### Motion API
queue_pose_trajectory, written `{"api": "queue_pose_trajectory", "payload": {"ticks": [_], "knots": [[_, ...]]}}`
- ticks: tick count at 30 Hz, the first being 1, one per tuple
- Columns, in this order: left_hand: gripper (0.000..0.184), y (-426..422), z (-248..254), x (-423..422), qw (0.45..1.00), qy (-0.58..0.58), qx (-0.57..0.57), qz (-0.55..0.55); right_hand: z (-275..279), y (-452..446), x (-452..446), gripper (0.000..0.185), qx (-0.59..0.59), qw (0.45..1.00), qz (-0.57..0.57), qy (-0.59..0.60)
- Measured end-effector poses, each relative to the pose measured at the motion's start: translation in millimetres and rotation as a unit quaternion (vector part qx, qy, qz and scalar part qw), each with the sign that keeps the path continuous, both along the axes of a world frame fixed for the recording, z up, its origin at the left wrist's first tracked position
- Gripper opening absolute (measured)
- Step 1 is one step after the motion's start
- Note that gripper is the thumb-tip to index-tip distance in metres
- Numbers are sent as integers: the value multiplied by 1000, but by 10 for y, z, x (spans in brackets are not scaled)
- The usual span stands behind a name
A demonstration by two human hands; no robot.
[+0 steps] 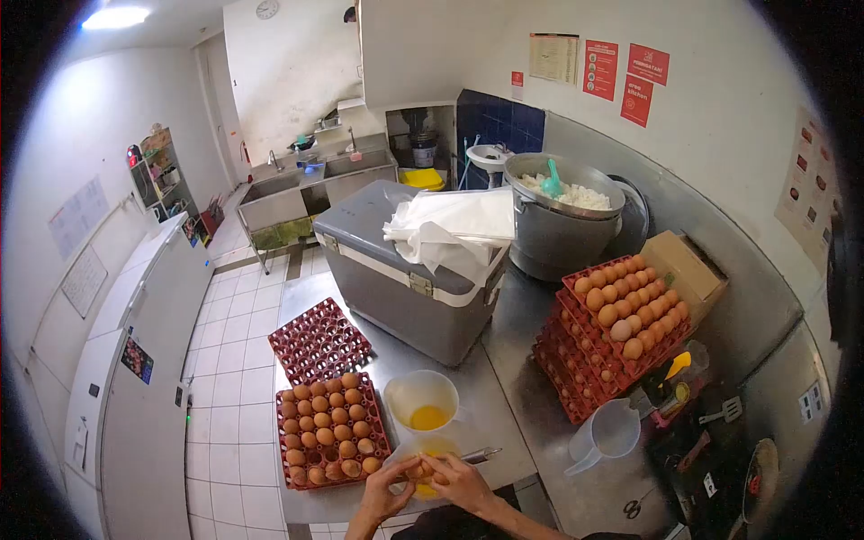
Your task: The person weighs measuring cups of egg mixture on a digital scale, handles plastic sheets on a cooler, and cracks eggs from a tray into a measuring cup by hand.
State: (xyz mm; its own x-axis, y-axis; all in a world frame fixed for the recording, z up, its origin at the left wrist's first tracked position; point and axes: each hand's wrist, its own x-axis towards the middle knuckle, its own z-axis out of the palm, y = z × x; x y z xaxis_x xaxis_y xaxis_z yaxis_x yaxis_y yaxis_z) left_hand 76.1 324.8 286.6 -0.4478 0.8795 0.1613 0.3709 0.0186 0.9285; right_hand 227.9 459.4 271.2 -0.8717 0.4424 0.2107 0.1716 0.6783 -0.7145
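My left hand point(385, 490) and my right hand point(457, 483) are closed together on a brown egg point(419, 471), fingertips meeting around it. Whether the shell is cracked is hard to make out. Below them is a translucent pitcher point(403, 445) with yellow egg in it, partly hidden by my hands. Just beyond stands a second translucent pitcher point(421, 389), yellow egg at its bottom. To my left lies a red tray of brown eggs point(290, 480); some cups along its near side look like shells. A shiny metal utensil point(483, 454) sticks out beside my right hand.
Behind the egg tray lies a bare red tray point(317, 340). A grey cooler box point(396, 301) carries white sheets point(450, 216). At right are stacked egg trays point(576, 360), a clear jug point(605, 432), scissors point(634, 507) and a large pot of rice point(553, 238).
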Motion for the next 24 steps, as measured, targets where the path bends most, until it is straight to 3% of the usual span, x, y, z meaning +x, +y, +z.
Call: {"api": "queue_pose_trajectory", "payload": {"ticks": [3,13,15,16,18,20,24], "knots": [[44,-4,84,-17,998,50,21,-8,-38,11,-28,62,76,995,0,64],[45,-24,67,19,990,137,22,7,127,33,16,71,60,997,19,46],[44,-40,98,60,993,112,18,16,206,37,31,63,-64,997,18,39],[44,-39,135,75,996,87,17,21,193,37,19,63,-65,997,27,38],[43,-29,245,72,997,75,1,21,134,36,-25,49,-232,970,-43,52],[43,-49,263,92,998,63,-13,19,37,127,-9,44,-267,963,-16,45],[41,-28,142,169,994,-96,-27,36,289,166,14,40,-367,930,-1,5]]}}
